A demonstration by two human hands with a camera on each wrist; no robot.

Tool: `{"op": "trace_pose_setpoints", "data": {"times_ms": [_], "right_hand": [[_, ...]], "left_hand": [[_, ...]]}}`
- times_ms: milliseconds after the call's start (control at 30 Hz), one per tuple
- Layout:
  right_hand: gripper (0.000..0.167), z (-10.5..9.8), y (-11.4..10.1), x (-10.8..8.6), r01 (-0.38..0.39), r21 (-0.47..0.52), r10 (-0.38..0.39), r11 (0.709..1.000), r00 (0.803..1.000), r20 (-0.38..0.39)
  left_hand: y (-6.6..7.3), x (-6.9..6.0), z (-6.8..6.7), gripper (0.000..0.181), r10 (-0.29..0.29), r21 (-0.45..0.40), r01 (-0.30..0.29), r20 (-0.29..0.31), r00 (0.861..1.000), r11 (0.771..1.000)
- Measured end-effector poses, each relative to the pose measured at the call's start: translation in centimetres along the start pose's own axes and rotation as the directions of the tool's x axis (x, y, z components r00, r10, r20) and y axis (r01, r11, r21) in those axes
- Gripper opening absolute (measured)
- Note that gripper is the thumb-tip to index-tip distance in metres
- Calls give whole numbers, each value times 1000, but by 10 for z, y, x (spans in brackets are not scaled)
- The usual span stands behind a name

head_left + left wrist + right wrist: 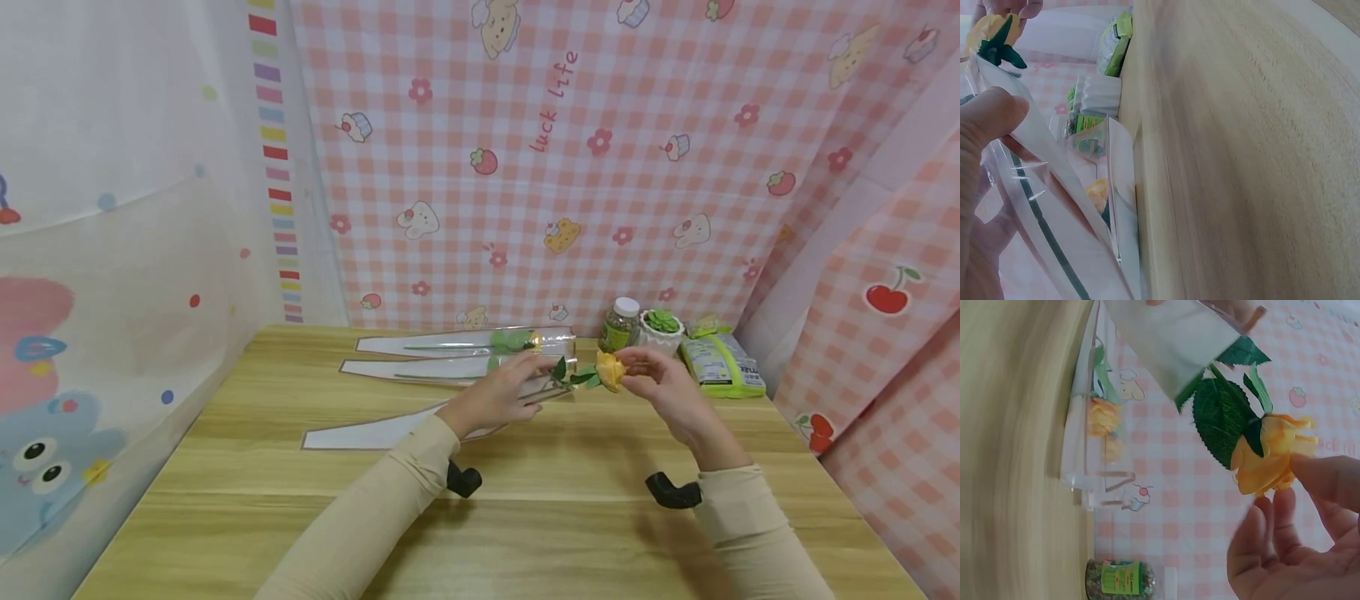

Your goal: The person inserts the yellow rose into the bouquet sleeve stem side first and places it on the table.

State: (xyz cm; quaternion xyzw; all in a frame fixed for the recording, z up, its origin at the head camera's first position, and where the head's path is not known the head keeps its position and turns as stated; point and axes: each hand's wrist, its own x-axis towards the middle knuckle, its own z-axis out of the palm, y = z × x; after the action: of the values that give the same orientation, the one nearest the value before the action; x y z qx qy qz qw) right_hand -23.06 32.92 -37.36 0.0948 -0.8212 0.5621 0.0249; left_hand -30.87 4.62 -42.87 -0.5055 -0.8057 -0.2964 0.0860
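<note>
A yellow artificial rose (610,372) with green leaves sticks out of the mouth of a clear flower sleeve (390,432) with a white panel. My right hand (667,396) pinches the bloom's petals (1272,456) between thumb and fingers. At the sleeve's open end, my left hand (504,393) holds it, with the thumb (1007,112) over its edge. Inside the sleeve the green stem (1041,219) shows through the film. Behind lie two more sleeves, a far one (450,344) and a nearer one (427,367); yellow blooms (1104,417) show inside at their right ends.
At the back right of the wooden table (555,517) stand a white-lidded jar (620,327), a succulent in a white pot (662,333) and a green-and-white packet (723,365). A pink checked curtain (450,183) hangs behind.
</note>
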Motion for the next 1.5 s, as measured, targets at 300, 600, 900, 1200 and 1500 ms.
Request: {"op": "trace_pose_setpoints", "data": {"times_ms": [300, 600, 900, 1200, 1500], "right_hand": [[36, 13, -1, 2, -36, -30, 34, 999, 997, -66], [24, 22, 1, 2, -17, 9, 18, 1000, 998, -67], [26, 30, 0, 3, 34, 50, -28, 998, 995, -98], [19, 39, 4, 4, 64, 147, -51, 987, 994, -92], [25, 48, 3, 5, 46, 110, -34, 993, 994, -100]], "left_hand": [[2, 1, -1, 63, 21, -34, -22, -23, 1000, 999], [3, 1, -1, 64, 5, -48, -6, -22, 1000, 999], [4, 1, 0, 65, -9, -43, 8, -17, 1000, 999], [3, 2, 1, 68, 1, -25, -2, -21, 1000, 1000], [4, 2, 1, 70, -25, -34, 25, -1, 1000, 999]]}}
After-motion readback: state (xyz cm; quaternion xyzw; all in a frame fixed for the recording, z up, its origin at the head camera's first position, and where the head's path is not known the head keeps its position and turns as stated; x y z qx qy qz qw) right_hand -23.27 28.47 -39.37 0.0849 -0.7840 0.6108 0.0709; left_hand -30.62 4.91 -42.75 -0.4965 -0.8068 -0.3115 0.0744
